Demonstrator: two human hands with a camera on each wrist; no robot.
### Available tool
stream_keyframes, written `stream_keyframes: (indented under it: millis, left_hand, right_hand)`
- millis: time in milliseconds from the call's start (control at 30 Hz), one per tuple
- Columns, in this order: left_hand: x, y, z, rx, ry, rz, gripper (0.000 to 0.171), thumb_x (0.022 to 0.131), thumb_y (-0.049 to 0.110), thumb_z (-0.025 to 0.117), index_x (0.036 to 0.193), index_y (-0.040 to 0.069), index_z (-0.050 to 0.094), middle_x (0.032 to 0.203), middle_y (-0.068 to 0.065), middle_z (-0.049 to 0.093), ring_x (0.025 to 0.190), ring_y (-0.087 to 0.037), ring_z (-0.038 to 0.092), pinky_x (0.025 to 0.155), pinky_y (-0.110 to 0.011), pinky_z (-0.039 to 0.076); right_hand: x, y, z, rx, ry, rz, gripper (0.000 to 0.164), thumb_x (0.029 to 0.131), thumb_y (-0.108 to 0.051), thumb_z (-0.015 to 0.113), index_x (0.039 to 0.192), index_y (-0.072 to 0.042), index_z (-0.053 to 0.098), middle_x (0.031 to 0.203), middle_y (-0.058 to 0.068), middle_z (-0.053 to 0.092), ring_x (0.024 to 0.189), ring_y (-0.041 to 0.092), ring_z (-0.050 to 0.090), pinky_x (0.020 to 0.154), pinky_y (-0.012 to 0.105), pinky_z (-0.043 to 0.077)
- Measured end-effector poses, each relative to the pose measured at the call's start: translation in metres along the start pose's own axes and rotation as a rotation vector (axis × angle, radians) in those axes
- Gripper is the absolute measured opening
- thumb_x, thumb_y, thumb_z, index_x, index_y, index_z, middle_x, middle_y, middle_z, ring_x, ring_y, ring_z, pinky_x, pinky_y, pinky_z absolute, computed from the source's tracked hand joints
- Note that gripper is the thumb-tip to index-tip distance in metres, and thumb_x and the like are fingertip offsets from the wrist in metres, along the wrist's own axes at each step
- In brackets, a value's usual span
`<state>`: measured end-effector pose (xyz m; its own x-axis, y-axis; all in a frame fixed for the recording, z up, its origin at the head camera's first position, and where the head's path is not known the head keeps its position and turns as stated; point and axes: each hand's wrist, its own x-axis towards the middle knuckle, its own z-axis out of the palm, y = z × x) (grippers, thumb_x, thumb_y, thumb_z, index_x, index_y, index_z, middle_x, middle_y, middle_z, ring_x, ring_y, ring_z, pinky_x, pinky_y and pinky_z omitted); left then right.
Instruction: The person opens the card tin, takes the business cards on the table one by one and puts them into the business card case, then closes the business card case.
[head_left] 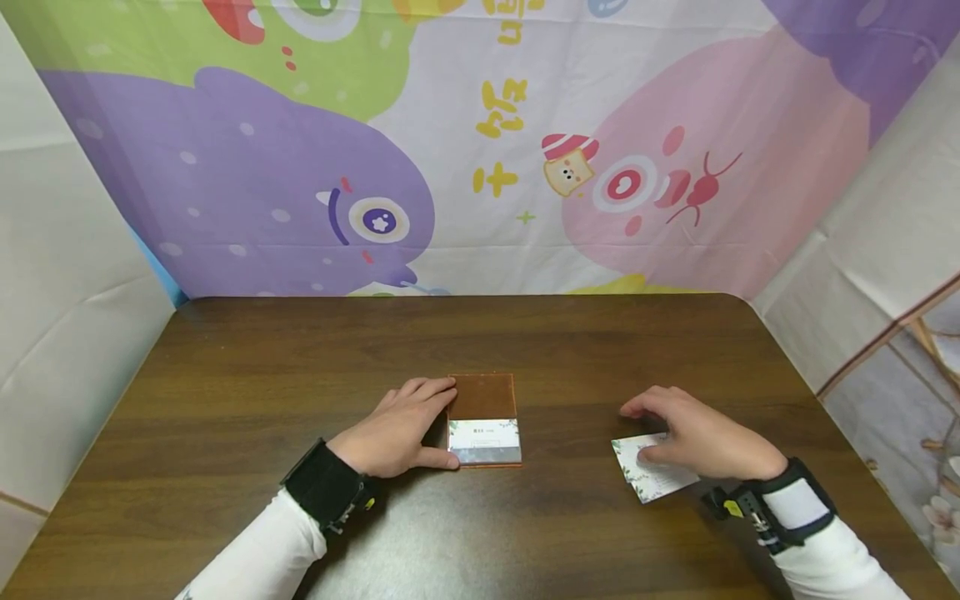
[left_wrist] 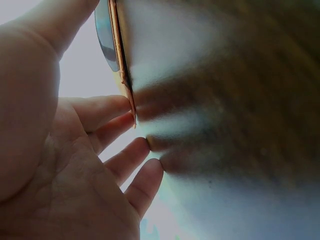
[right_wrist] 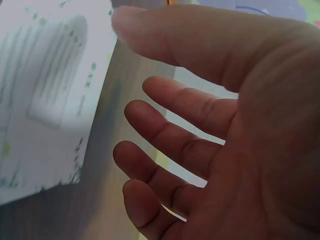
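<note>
A brown leather card holder [head_left: 482, 397] lies flat on the table, with a white leaf-printed card [head_left: 483, 432] in its lower part behind a clear or greyish strip. My left hand [head_left: 396, 431] rests at its left side, fingertips at the upper left corner and thumb at the lower left. In the left wrist view the holder's thin edge [left_wrist: 119, 45] meets two fingertips. On the right, my right hand [head_left: 701, 440] hovers over loose white cards [head_left: 656, 483] with green leaf prints, fingers spread apart. Its thumb is over the top card [right_wrist: 55, 115]; contact is unclear.
The dark wooden table [head_left: 300, 350] reaches back to a cartoon-printed cloth [head_left: 480, 242]. Pale fabric panels [head_left: 75, 292] stand along both sides. Bare tabletop lies between the holder and the loose cards.
</note>
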<state>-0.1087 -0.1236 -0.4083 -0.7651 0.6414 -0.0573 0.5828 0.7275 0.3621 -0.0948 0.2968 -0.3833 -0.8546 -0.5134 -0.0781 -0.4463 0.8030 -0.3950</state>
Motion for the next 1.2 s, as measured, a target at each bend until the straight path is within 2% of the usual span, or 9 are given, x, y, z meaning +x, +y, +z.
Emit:
stream_keyframes:
  millis: [200, 467, 733, 1000, 1200]
  left_hand:
    - [0.000, 0.000, 0.000, -0.002, -0.001, -0.005, 0.096, 0.085, 0.063, 0.066, 0.154, 0.003, 0.037, 0.160, -0.009, 0.029, 0.144, -0.030, 0.025, 0.107, -0.057, 0.029]
    - [0.000, 0.000, 0.000, 0.005, 0.004, -0.008, 0.097, 0.085, 0.063, 0.067, 0.154, 0.002, 0.037, 0.160, -0.008, 0.029, 0.144, -0.030, 0.026, 0.107, -0.057, 0.029]
    - [0.000, 0.001, 0.000, 0.005, -0.005, -0.013, 0.097, 0.085, 0.063, 0.066, 0.154, 0.003, 0.037, 0.160, -0.008, 0.028, 0.144, -0.030, 0.025, 0.108, -0.057, 0.029]
    - [0.000, 0.001, 0.000, 0.009, -0.001, -0.006, 0.097, 0.084, 0.063, 0.067, 0.154, 0.002, 0.037, 0.160, -0.008, 0.029, 0.144, -0.030, 0.026, 0.107, -0.056, 0.029]
    - [0.000, 0.001, -0.001, 0.009, 0.000, -0.004, 0.097, 0.085, 0.063, 0.067, 0.154, 0.002, 0.037, 0.160, -0.009, 0.029, 0.144, -0.030, 0.026, 0.107, -0.055, 0.030]
  right_hand:
    - [-0.010, 0.008, -0.002, -0.019, -0.038, 0.027, 0.050, 0.078, -0.028, 0.083, 0.123, -0.018, 0.065, 0.119, -0.006, 0.060, 0.111, 0.020, 0.050, 0.091, 0.042, 0.043]
    - [-0.018, 0.015, -0.001, -0.049, -0.016, 0.012, 0.050, 0.073, -0.025, 0.086, 0.118, -0.019, 0.065, 0.116, -0.005, 0.058, 0.108, 0.021, 0.048, 0.088, 0.041, 0.043]
    - [-0.018, 0.016, 0.001, -0.018, -0.052, 0.065, 0.040, 0.074, -0.025, 0.086, 0.108, -0.025, 0.063, 0.111, -0.007, 0.055, 0.104, 0.019, 0.046, 0.085, 0.039, 0.043]
    - [-0.018, 0.016, 0.002, -0.006, -0.045, 0.081, 0.042, 0.074, -0.025, 0.086, 0.107, -0.024, 0.060, 0.108, -0.007, 0.055, 0.102, 0.019, 0.045, 0.083, 0.038, 0.042]
    - [-0.016, 0.014, -0.001, 0.033, -0.040, 0.097, 0.037, 0.077, -0.022, 0.084, 0.102, -0.023, 0.056, 0.096, -0.007, 0.055, 0.094, 0.018, 0.047, 0.078, 0.035, 0.041]
